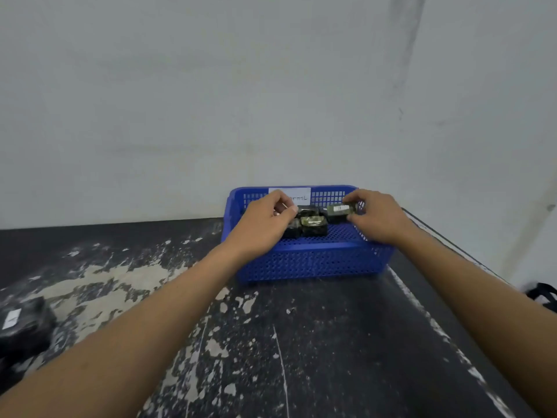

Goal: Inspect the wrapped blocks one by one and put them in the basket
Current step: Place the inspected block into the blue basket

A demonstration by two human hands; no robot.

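Observation:
A blue perforated basket [313, 263] stands at the far edge of the table against the wall. Inside it lie several dark wrapped blocks [313, 225]. My right hand [376, 215] reaches over the basket and grips a greenish wrapped block with a white label [340, 210] above the basket's right half. My left hand [265, 221] is over the basket's left half, fingers curled round a block that is mostly hidden under them. A white paper label [298, 195] hangs on the basket's back wall.
The black table top [301, 342] is worn, with pale patches on its left side. More dark wrapped blocks [21, 327] lie at the left edge. A black bag [542, 294] sits beyond the table's right edge. A grey wall rises behind the basket.

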